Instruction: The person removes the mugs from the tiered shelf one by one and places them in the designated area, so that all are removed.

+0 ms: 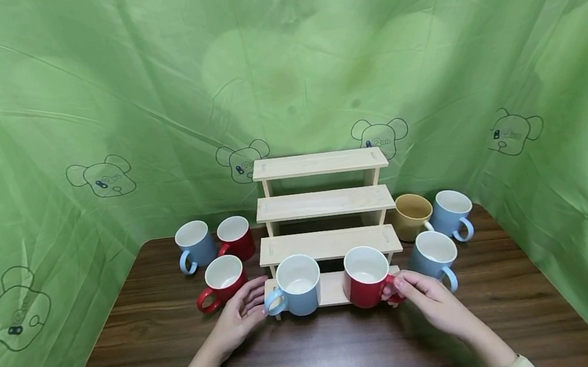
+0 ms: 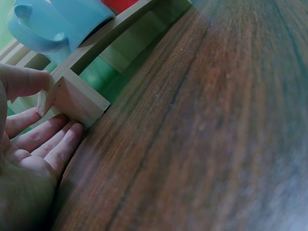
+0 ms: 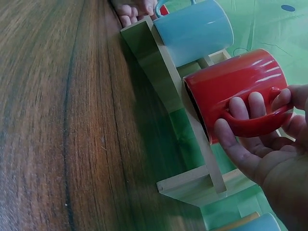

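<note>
My right hand (image 1: 427, 298) grips the handle of a red mug (image 1: 362, 289), with fingers through the loop in the right wrist view. The mug is upright at the right part of the lowest shelf (image 1: 333, 289) of a wooden stepped rack; whether its base fully touches is hard to tell. A light blue mug (image 1: 301, 294) stands on the same shelf to the left, its handle pointing left. My left hand (image 2: 33, 139) is at the shelf's left end, fingers extended beside the side panel (image 2: 79, 98) and thumb close to the shelf end. It holds no mug.
Left of the rack stand a blue mug (image 1: 200, 248) and two red mugs, one of them (image 1: 229, 285) close to my left hand. To the right are a yellow mug (image 1: 410, 225) and two blue mugs, the nearer (image 1: 430, 262) beside my right hand. Green cloth (image 1: 283, 88) encloses the table.
</note>
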The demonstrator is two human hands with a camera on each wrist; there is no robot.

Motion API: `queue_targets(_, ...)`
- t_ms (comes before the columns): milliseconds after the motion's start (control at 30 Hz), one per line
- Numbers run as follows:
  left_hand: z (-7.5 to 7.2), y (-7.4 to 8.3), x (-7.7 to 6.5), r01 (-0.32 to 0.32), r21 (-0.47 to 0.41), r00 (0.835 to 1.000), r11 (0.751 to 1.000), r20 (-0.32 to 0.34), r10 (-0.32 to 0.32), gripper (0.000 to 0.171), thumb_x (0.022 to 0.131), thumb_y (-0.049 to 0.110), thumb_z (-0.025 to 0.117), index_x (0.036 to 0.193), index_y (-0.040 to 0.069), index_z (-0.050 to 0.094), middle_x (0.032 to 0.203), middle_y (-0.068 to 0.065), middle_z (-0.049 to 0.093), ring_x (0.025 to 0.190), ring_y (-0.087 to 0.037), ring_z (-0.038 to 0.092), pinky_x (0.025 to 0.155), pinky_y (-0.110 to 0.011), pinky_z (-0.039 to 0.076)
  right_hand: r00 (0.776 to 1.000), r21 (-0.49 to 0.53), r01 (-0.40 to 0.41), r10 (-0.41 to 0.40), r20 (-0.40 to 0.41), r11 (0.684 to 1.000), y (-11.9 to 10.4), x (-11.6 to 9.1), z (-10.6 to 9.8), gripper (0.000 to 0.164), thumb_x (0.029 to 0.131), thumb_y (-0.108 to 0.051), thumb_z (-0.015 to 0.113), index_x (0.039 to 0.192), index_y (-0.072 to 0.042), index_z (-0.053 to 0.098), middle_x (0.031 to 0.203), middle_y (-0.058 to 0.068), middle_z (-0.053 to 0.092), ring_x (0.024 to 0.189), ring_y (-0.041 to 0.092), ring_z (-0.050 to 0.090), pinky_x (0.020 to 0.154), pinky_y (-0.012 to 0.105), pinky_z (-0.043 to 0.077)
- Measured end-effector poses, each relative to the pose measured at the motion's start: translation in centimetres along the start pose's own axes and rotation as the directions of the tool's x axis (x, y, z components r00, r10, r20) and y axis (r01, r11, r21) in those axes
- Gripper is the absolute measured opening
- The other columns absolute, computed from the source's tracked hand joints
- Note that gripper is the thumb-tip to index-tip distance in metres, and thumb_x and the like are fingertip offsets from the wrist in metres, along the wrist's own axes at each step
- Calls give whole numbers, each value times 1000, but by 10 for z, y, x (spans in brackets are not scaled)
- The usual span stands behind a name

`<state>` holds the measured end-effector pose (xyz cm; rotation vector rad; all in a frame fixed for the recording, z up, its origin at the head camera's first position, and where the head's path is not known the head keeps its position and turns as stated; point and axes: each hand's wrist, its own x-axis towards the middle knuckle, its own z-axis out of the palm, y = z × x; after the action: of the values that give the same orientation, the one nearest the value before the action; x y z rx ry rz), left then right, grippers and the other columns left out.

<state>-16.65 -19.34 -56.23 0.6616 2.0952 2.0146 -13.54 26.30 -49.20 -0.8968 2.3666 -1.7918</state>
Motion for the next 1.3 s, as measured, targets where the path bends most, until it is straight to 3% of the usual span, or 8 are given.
queue_targets(767, 1, 0, 1, -45, -20, 999, 999, 9, 45, 65, 102, -4, 67, 160, -10, 38, 154, -40, 51, 135, -11, 63, 111, -24, 52, 999, 52, 27, -26, -24, 998, -10, 1, -3, 28, 115, 4, 40, 117, 4, 68, 110, 21, 72, 103, 16, 72, 93, 25, 61)
queue_targets(1000, 3, -1, 0, -56, -32, 998, 998, 19, 57, 65, 103, -5, 66, 160, -11, 37, 154, -41, 50, 136, -12, 63, 112, -24, 52, 997, 123, 83, -80, -23, 989, -14, -1, -5, 29, 114, 9, 37, 121, 10, 65, 110, 19, 75, 105, 16, 75, 94, 27, 62)
queue_targets(1300, 2, -3, 0, -56, -43, 998, 998, 22, 57, 64, 104, -4, 66, 161, -10, 38, 154, -41, 51, 136, -12, 63, 112, -24, 52, 997, 137, 79, -76, -24, 987, -21, -2, -11, 30, 113, 11, 36, 121, 10, 65, 111, 18, 76, 108, 19, 76, 95, 31, 64)
